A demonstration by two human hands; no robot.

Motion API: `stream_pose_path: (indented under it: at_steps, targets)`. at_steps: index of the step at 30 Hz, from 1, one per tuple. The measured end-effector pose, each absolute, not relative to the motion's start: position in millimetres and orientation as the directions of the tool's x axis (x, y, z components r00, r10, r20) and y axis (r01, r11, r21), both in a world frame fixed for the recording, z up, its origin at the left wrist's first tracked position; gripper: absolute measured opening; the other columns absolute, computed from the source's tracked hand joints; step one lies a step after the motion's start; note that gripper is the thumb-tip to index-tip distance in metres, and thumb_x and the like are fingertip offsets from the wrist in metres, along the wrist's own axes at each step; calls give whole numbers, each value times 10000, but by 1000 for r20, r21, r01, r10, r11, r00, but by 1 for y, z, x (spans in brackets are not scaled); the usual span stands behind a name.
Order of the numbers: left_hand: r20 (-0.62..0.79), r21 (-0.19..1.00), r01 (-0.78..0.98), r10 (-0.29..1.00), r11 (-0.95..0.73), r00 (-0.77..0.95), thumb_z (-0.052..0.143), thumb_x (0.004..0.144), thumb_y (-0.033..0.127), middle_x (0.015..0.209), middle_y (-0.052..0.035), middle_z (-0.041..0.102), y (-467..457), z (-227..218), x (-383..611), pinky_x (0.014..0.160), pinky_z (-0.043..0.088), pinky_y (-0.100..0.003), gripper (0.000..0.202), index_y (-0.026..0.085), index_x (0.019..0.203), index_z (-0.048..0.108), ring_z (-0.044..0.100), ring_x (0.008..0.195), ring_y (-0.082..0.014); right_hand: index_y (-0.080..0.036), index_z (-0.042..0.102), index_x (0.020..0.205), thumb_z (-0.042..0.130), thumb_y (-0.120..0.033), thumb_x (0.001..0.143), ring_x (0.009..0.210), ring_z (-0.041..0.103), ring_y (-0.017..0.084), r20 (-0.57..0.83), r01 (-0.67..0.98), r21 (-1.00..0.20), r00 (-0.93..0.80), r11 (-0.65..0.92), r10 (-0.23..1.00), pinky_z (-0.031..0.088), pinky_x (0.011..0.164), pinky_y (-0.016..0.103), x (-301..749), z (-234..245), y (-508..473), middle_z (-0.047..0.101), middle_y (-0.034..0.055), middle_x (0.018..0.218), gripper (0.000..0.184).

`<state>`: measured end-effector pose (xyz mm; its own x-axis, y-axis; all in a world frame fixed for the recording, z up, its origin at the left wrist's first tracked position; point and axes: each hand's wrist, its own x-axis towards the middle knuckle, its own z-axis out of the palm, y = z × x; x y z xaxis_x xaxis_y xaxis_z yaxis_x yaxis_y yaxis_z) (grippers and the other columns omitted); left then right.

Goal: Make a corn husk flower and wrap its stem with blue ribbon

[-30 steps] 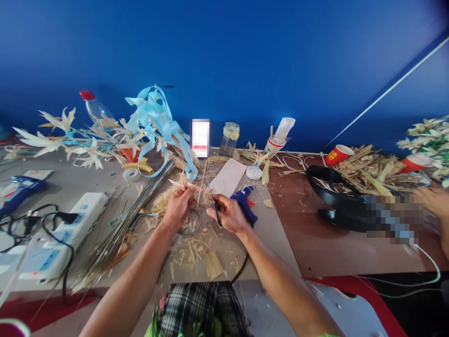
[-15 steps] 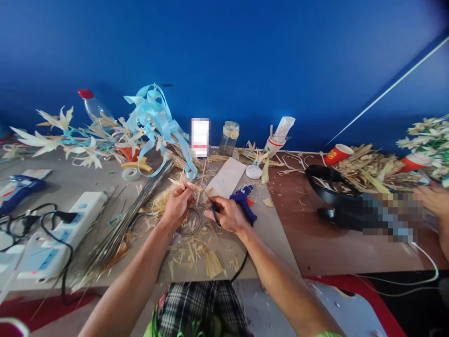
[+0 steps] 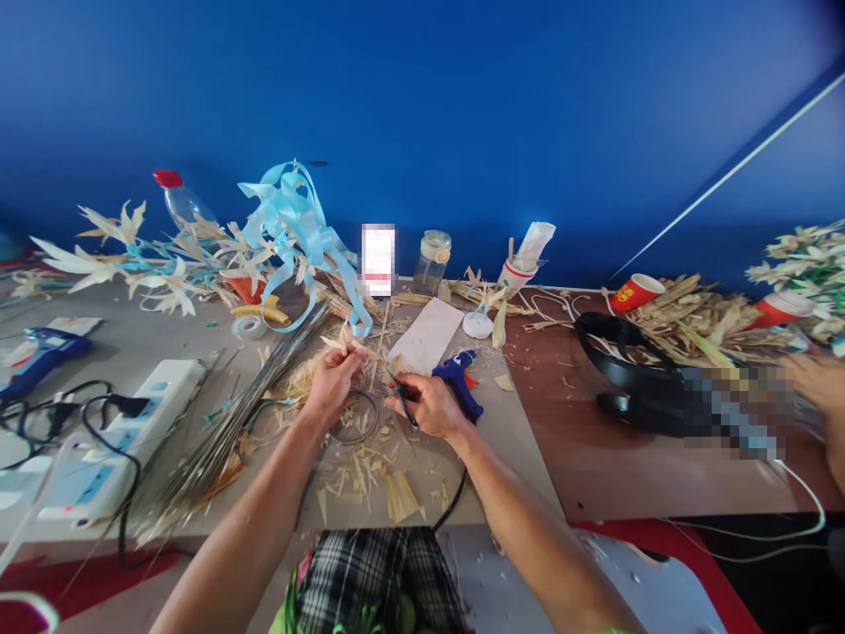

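Between the fingers of my left hand (image 3: 334, 380) is a pale piece of corn husk (image 3: 348, 338), pinched near its lower part. My right hand (image 3: 429, 403) is wrapped round dark-handled scissors (image 3: 405, 405); their blades point up and left toward the husk. Whether the blades touch it I cannot tell. Beneath the hands lie a ring of wire (image 3: 362, 429) and scattered husk scraps (image 3: 401, 495). A blue glue gun (image 3: 462, 383) rests just right of my right hand. Left of my left hand is a bundle of thin wires (image 3: 244, 414).
A white power strip (image 3: 142, 431) with black cables lies at left. Husk flowers (image 3: 112, 255) and blue ribbon (image 3: 290, 220) stand behind. A phone (image 3: 378, 260), a glass jar (image 3: 432, 261) and cups line the wall. At right are a black headset (image 3: 627, 370) and another person's hand (image 3: 815, 383).
The view has shifted very slightly. Both hands hold the husk and the scissors in almost the same place as before.
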<state>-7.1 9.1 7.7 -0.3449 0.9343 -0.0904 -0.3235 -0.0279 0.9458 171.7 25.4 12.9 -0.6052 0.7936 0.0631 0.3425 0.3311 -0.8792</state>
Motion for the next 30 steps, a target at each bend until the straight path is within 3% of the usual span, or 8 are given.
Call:
stream_pose_path:
  at_steps: [11,15,19,30]
  targets:
    - [-54,949,-310,938,-58,-343,733,643,355,526,64,400,11,1,-11,496,331,-201,292,152,596,529,347,472,-49,-135,652,771,635,-379,727,567,388,93,64,333,-891,-580,308,812,304,529,205,172,3,28,486,-19,608,249]
    - [-103,908,-416,932,-55,-348,744,631,333,484,91,314,11,6,-9,479,323,-202,297,162,599,503,275,427,-40,-137,629,835,699,-404,647,575,433,94,-41,161,-986,-528,52,848,336,526,203,170,4,30,518,-18,641,334]
    - [-117,859,-507,937,-71,-329,747,625,286,467,98,287,11,10,-8,463,310,-196,279,167,604,496,242,415,-38,-146,605,841,750,-400,576,570,443,85,-157,59,-987,-552,-149,819,331,504,192,172,11,31,512,-32,633,395]
    - [-67,892,-440,935,-100,-348,717,652,284,451,84,275,10,12,-12,478,323,-209,372,171,491,401,245,425,-44,-116,628,831,751,-354,587,548,437,73,-254,221,-965,-664,-139,704,310,499,185,185,14,36,524,-36,605,362]
